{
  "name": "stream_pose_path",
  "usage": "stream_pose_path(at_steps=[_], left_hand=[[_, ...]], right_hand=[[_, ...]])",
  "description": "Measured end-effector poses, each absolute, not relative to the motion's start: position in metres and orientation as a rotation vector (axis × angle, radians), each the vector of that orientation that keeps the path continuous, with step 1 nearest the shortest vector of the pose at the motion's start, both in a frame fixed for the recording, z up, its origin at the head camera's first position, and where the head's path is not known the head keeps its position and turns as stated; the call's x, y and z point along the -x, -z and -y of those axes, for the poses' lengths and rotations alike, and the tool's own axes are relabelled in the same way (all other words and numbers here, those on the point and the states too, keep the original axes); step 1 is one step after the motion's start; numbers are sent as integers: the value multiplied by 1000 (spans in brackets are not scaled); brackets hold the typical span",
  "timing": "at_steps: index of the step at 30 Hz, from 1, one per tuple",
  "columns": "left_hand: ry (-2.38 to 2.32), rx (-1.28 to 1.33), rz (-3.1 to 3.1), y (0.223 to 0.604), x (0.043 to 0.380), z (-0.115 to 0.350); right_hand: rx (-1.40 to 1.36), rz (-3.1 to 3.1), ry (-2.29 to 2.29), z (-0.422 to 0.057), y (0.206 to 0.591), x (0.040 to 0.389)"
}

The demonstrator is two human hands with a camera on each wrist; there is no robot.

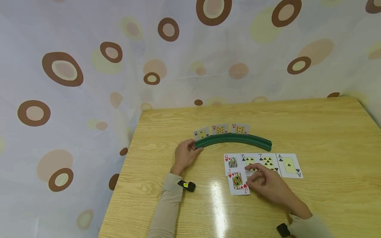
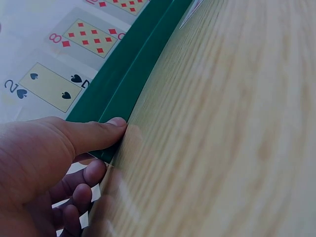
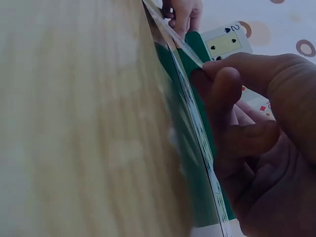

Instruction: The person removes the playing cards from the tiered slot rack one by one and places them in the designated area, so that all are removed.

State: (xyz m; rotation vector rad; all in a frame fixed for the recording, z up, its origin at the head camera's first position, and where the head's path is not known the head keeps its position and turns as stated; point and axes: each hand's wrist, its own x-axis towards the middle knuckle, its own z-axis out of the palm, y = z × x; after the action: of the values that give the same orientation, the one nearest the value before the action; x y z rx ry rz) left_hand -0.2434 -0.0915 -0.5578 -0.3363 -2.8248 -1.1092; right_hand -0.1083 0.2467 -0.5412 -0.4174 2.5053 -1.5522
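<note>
My left hand (image 1: 185,153) grips the left end of a curved green card holder (image 1: 233,137), the thumb on its front and the other fingers curled behind the end. Upright in the holder stand the two of spades (image 2: 52,89), the eight of diamonds (image 2: 91,38) and the ten of diamonds (image 1: 239,129). Nearer the table's front, my right hand (image 1: 271,185) pinches the right edge of the jack of hearts (image 1: 237,181) between thumb and finger. In the right wrist view that card (image 3: 180,42) slants up from the table to the fingertips.
Face up in a row lie the queen of hearts (image 1: 232,162), five of clubs (image 1: 248,160), seven of clubs (image 1: 268,160) and ace of clubs (image 1: 288,165). My right hand partly covers the middle two. The wooden table (image 1: 327,138) meets a patterned cloth (image 1: 190,66) behind.
</note>
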Motion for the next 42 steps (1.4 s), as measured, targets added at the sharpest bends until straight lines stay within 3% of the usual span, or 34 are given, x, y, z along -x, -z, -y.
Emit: stream_pose_path(at_steps=[42], left_hand=[[1127,320,2840,555,243,91]], right_hand=[[572,-2660,1281,-237,543,102]])
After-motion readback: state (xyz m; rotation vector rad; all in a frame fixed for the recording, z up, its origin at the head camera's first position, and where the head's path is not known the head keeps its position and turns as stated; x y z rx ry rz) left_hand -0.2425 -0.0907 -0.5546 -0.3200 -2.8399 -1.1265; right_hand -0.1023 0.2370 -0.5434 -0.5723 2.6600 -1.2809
